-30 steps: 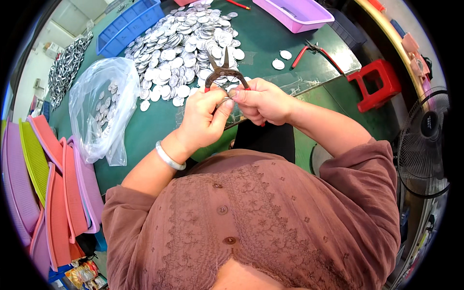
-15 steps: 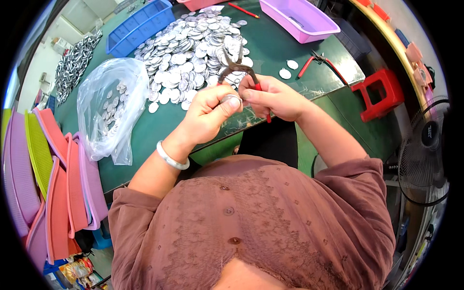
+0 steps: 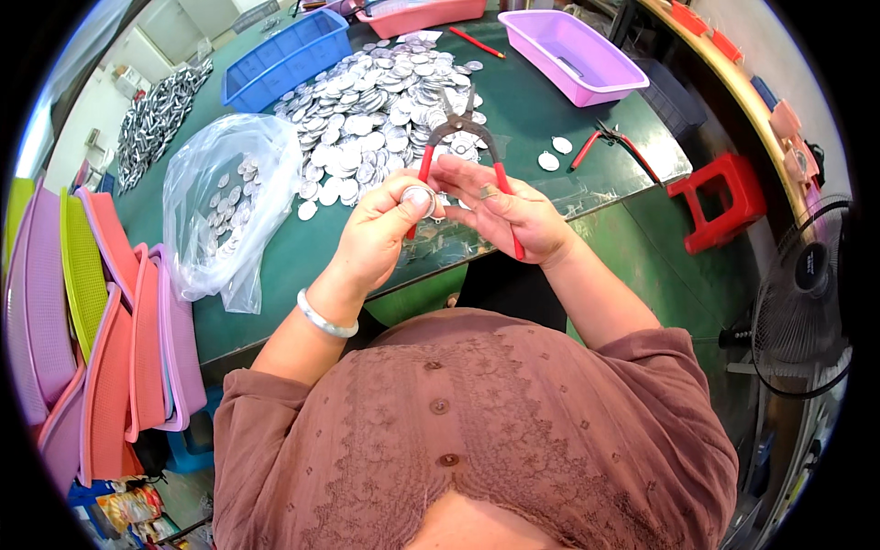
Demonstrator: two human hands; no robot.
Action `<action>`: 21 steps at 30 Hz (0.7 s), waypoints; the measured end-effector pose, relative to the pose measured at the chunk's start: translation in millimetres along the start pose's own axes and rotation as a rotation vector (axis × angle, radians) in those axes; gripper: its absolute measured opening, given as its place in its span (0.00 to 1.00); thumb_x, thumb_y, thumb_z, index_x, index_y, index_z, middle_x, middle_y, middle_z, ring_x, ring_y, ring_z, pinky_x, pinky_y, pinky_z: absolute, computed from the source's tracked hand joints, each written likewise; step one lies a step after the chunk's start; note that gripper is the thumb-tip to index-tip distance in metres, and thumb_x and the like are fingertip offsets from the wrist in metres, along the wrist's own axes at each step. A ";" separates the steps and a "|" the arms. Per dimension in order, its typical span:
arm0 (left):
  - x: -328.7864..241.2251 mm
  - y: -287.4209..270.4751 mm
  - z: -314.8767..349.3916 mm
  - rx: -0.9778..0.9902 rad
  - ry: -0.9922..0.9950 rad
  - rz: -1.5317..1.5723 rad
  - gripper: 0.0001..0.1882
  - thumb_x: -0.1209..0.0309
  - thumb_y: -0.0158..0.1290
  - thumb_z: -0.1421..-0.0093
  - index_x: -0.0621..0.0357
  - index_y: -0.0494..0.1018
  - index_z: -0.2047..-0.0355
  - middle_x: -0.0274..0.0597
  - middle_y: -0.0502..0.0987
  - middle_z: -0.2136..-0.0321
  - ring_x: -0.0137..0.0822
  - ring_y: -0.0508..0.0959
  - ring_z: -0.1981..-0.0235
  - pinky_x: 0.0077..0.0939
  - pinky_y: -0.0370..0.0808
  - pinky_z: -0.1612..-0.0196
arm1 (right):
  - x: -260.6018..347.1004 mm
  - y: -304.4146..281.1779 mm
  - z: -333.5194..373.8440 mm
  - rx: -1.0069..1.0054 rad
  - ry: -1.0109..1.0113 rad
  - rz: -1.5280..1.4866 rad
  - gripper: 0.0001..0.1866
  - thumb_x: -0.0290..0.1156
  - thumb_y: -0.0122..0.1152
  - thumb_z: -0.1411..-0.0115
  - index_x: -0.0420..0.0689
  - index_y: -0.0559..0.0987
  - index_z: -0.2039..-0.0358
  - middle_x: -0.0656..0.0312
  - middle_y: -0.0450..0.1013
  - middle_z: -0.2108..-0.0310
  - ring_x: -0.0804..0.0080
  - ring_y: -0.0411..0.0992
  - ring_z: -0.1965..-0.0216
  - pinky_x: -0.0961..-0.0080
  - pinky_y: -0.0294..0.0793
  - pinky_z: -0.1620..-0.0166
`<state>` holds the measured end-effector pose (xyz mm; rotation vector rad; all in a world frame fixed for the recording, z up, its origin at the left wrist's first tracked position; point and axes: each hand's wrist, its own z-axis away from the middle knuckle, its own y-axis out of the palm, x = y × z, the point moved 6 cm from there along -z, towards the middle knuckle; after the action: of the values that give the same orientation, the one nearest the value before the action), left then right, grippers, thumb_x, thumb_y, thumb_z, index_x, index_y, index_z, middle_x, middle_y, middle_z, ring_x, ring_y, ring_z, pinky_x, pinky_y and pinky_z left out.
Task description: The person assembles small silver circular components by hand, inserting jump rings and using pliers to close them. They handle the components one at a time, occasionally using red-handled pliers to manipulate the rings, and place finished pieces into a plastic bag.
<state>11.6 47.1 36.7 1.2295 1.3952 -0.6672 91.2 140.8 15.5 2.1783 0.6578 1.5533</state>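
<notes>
Pinched between the thumb and fingers of my left hand [image 3: 371, 234] is a round silvery disc [image 3: 419, 196]. Red-handled pliers [image 3: 458, 126] stand with jaws pointing away from me and handles spread wide. My right hand [image 3: 518, 215] holds them loosely, the right handle running across its palm and the fingers partly stretched. The left handle passes close by my left fingertips; whether they touch it I cannot tell. Beyond the pliers lies a large heap of flat silvery oval discs [image 3: 353, 137].
A clear plastic bag [image 3: 192, 211] with discs lies left, below a blue bin [image 3: 289, 60]. Other pliers [image 3: 612, 137] and two discs [image 3: 549, 161] lie right, near a lilac basket [image 3: 577, 92]. Stacked baskets [image 3: 110, 367] stand left; a red stool [image 3: 724, 202] and fan [image 3: 802, 302] right.
The plier handles have spread apart, and my right hand has loosened its grip with its fingers stretching out. My left hand has shifted slightly left and down with the disc.
</notes>
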 end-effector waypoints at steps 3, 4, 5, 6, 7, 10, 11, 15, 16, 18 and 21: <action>11.3 1.6 7.9 0.015 -0.051 -0.159 0.10 0.67 0.44 0.41 0.63 0.69 0.70 0.35 0.67 0.69 0.28 0.65 0.64 0.23 0.61 0.57 | 3.1 11.5 -6.5 0.042 -0.028 -0.038 0.23 0.38 0.51 0.44 0.39 0.63 0.52 0.57 0.58 0.49 0.66 0.57 0.47 0.69 0.57 0.50; 14.5 3.2 8.4 0.051 -0.076 -0.162 0.10 0.67 0.44 0.41 0.63 0.69 0.67 0.35 0.67 0.70 0.27 0.65 0.65 0.22 0.61 0.57 | 3.5 12.8 -9.1 0.083 -0.034 -0.084 0.20 0.38 0.51 0.44 0.40 0.64 0.55 0.56 0.59 0.49 0.66 0.57 0.48 0.69 0.58 0.50; 15.9 3.8 9.1 0.056 -0.105 -0.122 0.10 0.68 0.43 0.40 0.62 0.68 0.67 0.35 0.67 0.70 0.27 0.65 0.66 0.22 0.61 0.58 | 3.5 14.9 -10.7 0.123 -0.041 -0.130 0.18 0.38 0.51 0.44 0.40 0.65 0.57 0.55 0.59 0.50 0.66 0.58 0.49 0.68 0.58 0.51; 17.2 5.6 9.9 0.064 -0.137 -0.080 0.10 0.68 0.43 0.40 0.62 0.68 0.67 0.35 0.67 0.71 0.26 0.65 0.67 0.21 0.61 0.59 | 6.9 19.9 -13.4 0.082 -0.051 -0.134 0.12 0.36 0.51 0.44 0.41 0.67 0.65 0.53 0.59 0.50 0.66 0.61 0.52 0.71 0.61 0.54; 19.2 7.6 10.6 0.073 -0.168 -0.038 0.10 0.68 0.43 0.40 0.62 0.68 0.66 0.35 0.67 0.71 0.26 0.65 0.67 0.21 0.62 0.59 | 2.9 19.1 -16.6 0.085 -0.025 -0.106 0.12 0.36 0.51 0.45 0.41 0.67 0.66 0.53 0.60 0.51 0.66 0.62 0.54 0.72 0.63 0.56; 17.8 14.7 10.0 0.098 -0.138 0.062 0.09 0.68 0.43 0.40 0.62 0.68 0.66 0.33 0.67 0.72 0.26 0.65 0.69 0.21 0.62 0.61 | -0.7 15.0 -27.2 0.075 0.039 -0.065 0.10 0.35 0.51 0.45 0.40 0.69 0.69 0.52 0.63 0.55 0.68 0.66 0.59 0.76 0.68 0.63; 16.3 15.8 9.8 0.087 -0.136 0.107 0.09 0.68 0.43 0.40 0.61 0.68 0.67 0.33 0.67 0.72 0.26 0.65 0.69 0.21 0.62 0.61 | 3.7 17.8 -27.7 0.049 0.040 -0.012 0.10 0.34 0.51 0.45 0.40 0.69 0.68 0.52 0.64 0.56 0.68 0.66 0.59 0.76 0.68 0.63; 2.6 -0.4 10.5 -0.166 -0.090 0.120 0.10 0.68 0.43 0.40 0.61 0.68 0.65 0.33 0.69 0.72 0.25 0.66 0.67 0.21 0.61 0.59 | 25.3 13.0 -32.3 0.010 -0.146 0.274 0.07 0.29 0.50 0.44 0.41 0.66 0.67 0.55 0.67 0.60 0.68 0.68 0.63 0.72 0.69 0.61; -1.3 -12.0 12.6 -0.235 -0.042 0.042 0.10 0.67 0.43 0.40 0.61 0.69 0.65 0.33 0.69 0.74 0.26 0.68 0.70 0.20 0.64 0.62 | 28.9 12.1 -28.5 -0.068 -0.086 0.295 0.08 0.28 0.51 0.44 0.42 0.65 0.66 0.55 0.67 0.60 0.69 0.69 0.63 0.71 0.69 0.60; -3.3 -28.6 18.6 -0.273 -0.139 0.065 0.10 0.67 0.44 0.41 0.61 0.69 0.67 0.34 0.69 0.77 0.25 0.68 0.74 0.18 0.65 0.67 | 39.8 17.6 -14.9 -0.136 0.063 0.407 0.14 0.26 0.52 0.46 0.44 0.61 0.60 0.53 0.66 0.59 0.69 0.69 0.64 0.71 0.68 0.59; -8.1 -36.7 22.5 -0.312 -0.151 0.076 0.10 0.67 0.44 0.41 0.62 0.69 0.69 0.33 0.68 0.81 0.24 0.66 0.82 0.14 0.65 0.76 | 30.5 18.2 -4.7 -0.136 0.141 0.884 0.29 0.26 0.55 0.48 0.42 0.55 0.48 0.53 0.66 0.61 0.67 0.68 0.62 0.72 0.68 0.59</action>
<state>-15.4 13.3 30.2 0.9600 1.2650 -0.4591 98.0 143.7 50.6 2.3917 -0.4604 2.0729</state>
